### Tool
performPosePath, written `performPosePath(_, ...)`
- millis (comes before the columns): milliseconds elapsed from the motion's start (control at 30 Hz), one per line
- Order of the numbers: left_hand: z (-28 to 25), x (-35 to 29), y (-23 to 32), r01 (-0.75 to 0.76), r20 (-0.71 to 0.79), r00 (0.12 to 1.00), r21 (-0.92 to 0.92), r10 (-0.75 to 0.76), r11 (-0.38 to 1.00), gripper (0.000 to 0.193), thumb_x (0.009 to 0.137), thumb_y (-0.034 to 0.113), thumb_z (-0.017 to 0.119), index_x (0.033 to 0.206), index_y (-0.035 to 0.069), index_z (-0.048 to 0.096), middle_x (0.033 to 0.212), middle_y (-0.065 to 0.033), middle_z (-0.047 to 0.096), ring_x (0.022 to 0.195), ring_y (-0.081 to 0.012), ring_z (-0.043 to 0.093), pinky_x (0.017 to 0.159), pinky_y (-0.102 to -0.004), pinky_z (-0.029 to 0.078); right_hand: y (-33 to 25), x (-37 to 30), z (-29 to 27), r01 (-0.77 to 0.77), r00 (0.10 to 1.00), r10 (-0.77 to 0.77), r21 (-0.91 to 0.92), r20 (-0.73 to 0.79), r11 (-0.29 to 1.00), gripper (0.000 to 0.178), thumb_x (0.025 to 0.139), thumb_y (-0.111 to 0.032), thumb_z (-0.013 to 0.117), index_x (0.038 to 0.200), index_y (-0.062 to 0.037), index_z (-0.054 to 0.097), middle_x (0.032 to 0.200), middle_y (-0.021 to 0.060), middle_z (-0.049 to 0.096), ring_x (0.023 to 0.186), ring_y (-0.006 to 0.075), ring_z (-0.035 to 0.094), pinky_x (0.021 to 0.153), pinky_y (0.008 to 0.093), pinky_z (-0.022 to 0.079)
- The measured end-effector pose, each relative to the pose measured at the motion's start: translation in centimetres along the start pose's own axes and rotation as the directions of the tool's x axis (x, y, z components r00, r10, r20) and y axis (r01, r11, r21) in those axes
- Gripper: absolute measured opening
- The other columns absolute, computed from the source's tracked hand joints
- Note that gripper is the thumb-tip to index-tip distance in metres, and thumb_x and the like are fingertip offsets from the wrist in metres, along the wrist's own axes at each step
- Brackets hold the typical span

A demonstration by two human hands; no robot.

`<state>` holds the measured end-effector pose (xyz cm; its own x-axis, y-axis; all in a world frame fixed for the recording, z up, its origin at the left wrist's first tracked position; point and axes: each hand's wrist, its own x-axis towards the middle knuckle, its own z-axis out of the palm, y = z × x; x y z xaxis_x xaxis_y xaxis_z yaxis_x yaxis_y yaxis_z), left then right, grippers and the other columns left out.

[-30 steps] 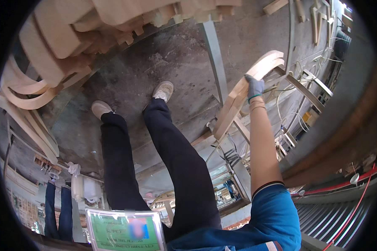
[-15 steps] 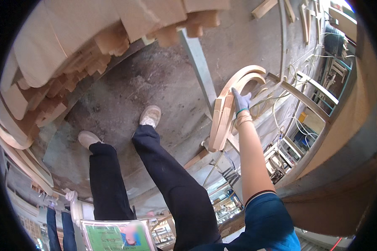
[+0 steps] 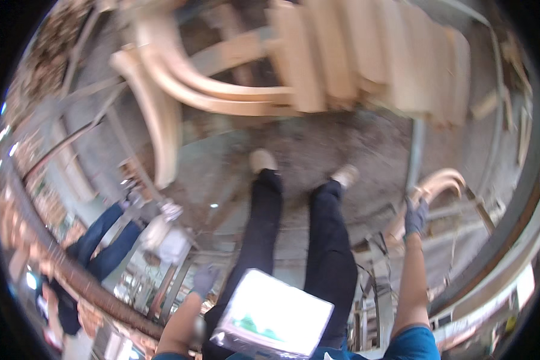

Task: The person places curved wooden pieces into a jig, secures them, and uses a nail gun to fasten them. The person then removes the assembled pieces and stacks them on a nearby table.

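My right hand (image 3: 416,217), in a grey glove, grips a light curved wooden piece (image 3: 445,177) at the right. The picture is blurred there, so the exact hold of the fingers is not sharp. More of the pale wood shows below and left of that hand, partly covered by it. My left hand (image 3: 205,281), also gloved in grey, hangs low beside my left leg. Its fingers look loosely apart, with nothing seen in them, though motion softens their outline.
Ahead stands a row of stacked wooden boards (image 3: 366,57). Bent wooden parts (image 3: 222,99) stick out at its left. A metal bar (image 3: 415,150) runs from the stack toward the right-hand pieces. Another person's legs (image 3: 105,243) are at the left, behind a brown rail (image 3: 84,285).
My view has swung left, so the stack now lies ahead and the curved pieces sit farther right. My left hand has come into view. My right hand stays at the curved wood.
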<state>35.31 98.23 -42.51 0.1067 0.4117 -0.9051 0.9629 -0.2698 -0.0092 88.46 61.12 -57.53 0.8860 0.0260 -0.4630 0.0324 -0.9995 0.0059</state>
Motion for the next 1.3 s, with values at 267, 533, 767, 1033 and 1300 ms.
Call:
performPosePath(267,-4.6,2.5,-2.1,0.071,-0.133,0.984,-0.312,-0.117,0.948,0.055,0.080,0.036,0.064,0.123,0.003,0.053,0.117,-0.0190,0.059,0.108,-0.0331,0.056,0.094,-0.0405,0.042,-17.6,-7.9,-0.9,0.394,0.875,-0.407,0.104,0.264,0.913,0.046,0.082,-0.024,0.066,0.118,0.0005,0.053,0.122,0.0204,0.053,0.114,0.0362,0.050,0.097,0.0391,0.040)
performPosePath(533,-14.4,10.8,-2.4,-0.109,-0.377,0.920,-0.505,-0.105,0.856,0.064,0.078,0.036,0.068,0.129,0.004,0.046,0.125,-0.0188,0.054,0.111,-0.0327,0.054,0.093,-0.0405,0.043,-41.8,-14.9,-4.4,0.706,0.612,-0.778,0.344,0.142,0.619,0.054,0.078,-0.028,0.068,0.123,-0.0053,0.051,0.122,0.0186,0.053,0.114,0.0365,0.049,0.094,0.0424,0.042)
performPosePath(767,-24.5,17.7,-0.1,-0.134,-0.517,0.853,-0.349,-0.071,0.927,0.075,0.075,0.041,0.073,0.133,0.005,0.042,0.129,-0.0206,0.051,0.115,-0.0340,0.052,0.095,-0.0405,0.041,-55.6,-12.4,-2.6,0.691,0.590,-0.714,0.223,0.376,0.688,0.089,0.072,-0.049,0.070,0.140,-0.0068,0.029,0.133,0.0204,0.043,0.121,0.0378,0.044,0.100,0.0450,0.037)
performPosePath(1033,-30.1,26.9,3.8,0.015,-0.371,0.904,-0.471,-0.214,0.882,0.090,0.067,0.047,0.076,0.136,0.005,0.036,0.126,-0.0226,0.051,0.116,-0.0371,0.049,0.095,-0.0443,0.040,-65.2,-11.6,1.8,0.794,0.542,-0.707,-0.001,0.455,0.608,0.110,0.064,-0.054,0.073,0.145,-0.0085,0.014,0.140,0.0233,0.033,0.128,0.0393,0.036,0.102,0.0467,0.035)
performPosePath(1300,-29.5,35.8,1.8,0.003,-0.316,0.930,-0.506,-0.188,0.862,0.081,0.068,0.039,0.073,0.132,0.004,0.037,0.114,-0.0217,0.059,0.107,-0.0380,0.056,0.092,-0.0435,0.043,-70.4,-10.3,8.2,0.757,0.538,-0.555,-0.075,0.634,0.649,0.114,0.062,-0.052,0.075,0.146,-0.0112,0.009,0.129,0.0239,0.042,0.119,0.0410,0.045,0.095,0.0490,0.040)
